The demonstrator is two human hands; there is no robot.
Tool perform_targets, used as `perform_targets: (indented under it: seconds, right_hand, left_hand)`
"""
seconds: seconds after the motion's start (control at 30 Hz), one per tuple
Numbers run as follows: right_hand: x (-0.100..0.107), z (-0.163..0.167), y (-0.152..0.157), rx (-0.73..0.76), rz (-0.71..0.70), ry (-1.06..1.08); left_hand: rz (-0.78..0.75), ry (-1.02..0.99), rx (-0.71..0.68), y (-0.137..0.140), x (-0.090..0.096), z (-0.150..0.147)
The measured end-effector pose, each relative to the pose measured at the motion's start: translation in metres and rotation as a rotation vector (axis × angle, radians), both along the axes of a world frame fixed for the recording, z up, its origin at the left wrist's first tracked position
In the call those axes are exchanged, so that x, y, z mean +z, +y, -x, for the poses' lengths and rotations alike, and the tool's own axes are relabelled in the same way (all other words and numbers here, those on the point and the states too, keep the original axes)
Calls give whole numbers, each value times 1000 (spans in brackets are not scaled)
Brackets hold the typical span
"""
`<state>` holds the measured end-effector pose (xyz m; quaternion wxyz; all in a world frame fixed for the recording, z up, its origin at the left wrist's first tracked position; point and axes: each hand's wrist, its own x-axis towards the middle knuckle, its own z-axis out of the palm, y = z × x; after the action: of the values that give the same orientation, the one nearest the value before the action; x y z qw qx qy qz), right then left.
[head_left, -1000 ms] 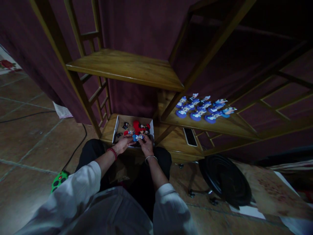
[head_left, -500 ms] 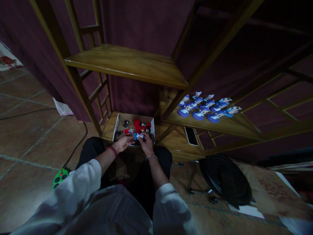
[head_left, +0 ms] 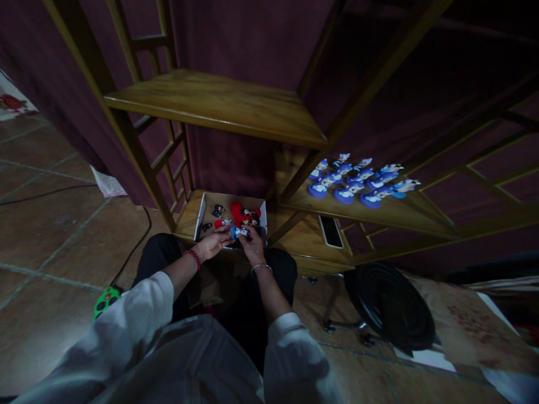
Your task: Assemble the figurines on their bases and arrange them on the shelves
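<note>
A small blue-and-white figurine (head_left: pixel 241 232) lies between my two hands, over the near edge of a shallow cardboard box (head_left: pixel 200 216). My left hand (head_left: pixel 213 243) has its fingers closed on the blue base end, at the figurine's left. From the other side, my right hand (head_left: pixel 252 247) pinches it with thumb and fingers. Inside the box sit several figurines with red bases (head_left: pixel 236 212) and small dark figures (head_left: pixel 218 211). A red bead bracelet (head_left: pixel 192 259) circles my left wrist; a silver bangle (head_left: pixel 261 266) circles the right.
Several blue-and-purple figurines (head_left: pixel 347 188) stand in rows on the right-hand shelf. Below it a phone (head_left: pixel 331 231) rests on the lower board. An upper shelf (head_left: pixel 219 104) overhangs the box. A black round stool (head_left: pixel 389 306) stands right; a green object (head_left: pixel 105 300) lies on the floor left.
The view has shifted slightly. Both hands remain on the blue-and-white figurine in nearly the same place above the box.
</note>
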<state>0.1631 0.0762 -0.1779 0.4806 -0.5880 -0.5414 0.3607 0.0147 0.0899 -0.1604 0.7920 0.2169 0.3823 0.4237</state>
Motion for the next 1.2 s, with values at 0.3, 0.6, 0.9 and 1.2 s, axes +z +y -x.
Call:
perform_targets:
  seconds: [0.3, 0.6, 0.9, 1.2]
  right_hand:
    - [4, 2, -2, 0, 17, 14]
    - [2, 1, -2, -15, -11, -41]
    - [-3, 1, 0, -31, -16, -30]
    - [-5, 0, 1, -27, -49, -50]
  left_hand:
    - [-12, -41, 19, 0, -3, 1]
    - [-16, -46, 39, -2, -4, 2]
    - [-5, -36, 39, -3, 0, 2]
    - [-8, -9, 52, -1, -6, 2]
